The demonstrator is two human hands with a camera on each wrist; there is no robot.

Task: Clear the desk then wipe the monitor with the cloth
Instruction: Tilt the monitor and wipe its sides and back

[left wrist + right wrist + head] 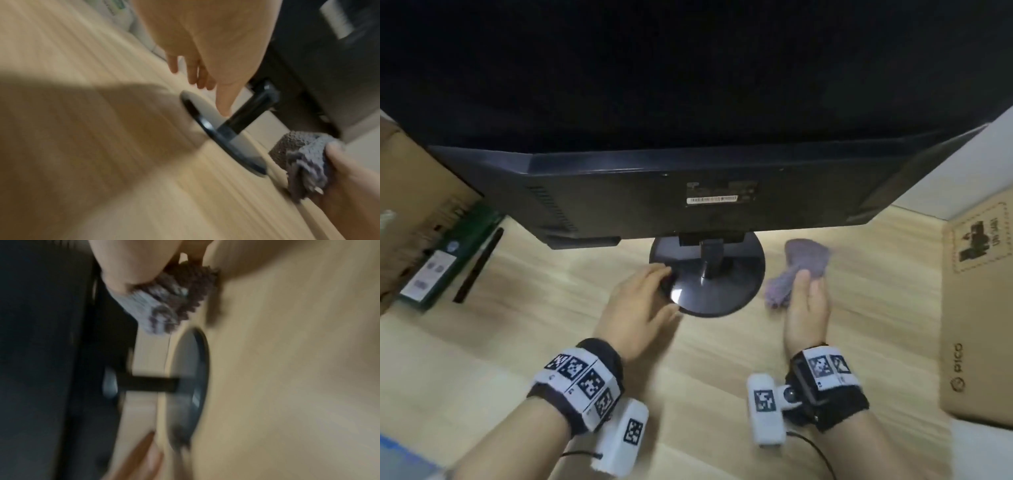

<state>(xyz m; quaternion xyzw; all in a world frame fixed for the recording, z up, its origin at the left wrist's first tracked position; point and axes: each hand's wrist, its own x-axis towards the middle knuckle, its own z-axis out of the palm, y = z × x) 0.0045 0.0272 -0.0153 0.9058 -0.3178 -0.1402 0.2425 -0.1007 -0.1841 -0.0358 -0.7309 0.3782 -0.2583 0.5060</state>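
The cloth [796, 270], a purple-grey knitted rag, lies crumpled on the pale wooden worktop [544, 329] just right of the monitor's round black base [726, 291]. The right hand [806, 313] has its grip closed on the near end of the cloth, thumb and fingers pinching the bunched fabric; the right wrist view shows the fabric squeezed between them, and the far end of the cloth spreads out toward the wall. The monitor [688, 102] stands directly ahead, dark, its lower back panel and label facing the camera. The left hand [643, 308] sits at the left rim of the base, its grip loose, fingers spread and lightly bent, fingertips touching the base. Further left, a green box [448, 260] and a black pen [479, 265] lie beside a cardboard carton [410, 192]. Another cardboard box [979, 308] sits at the far right.
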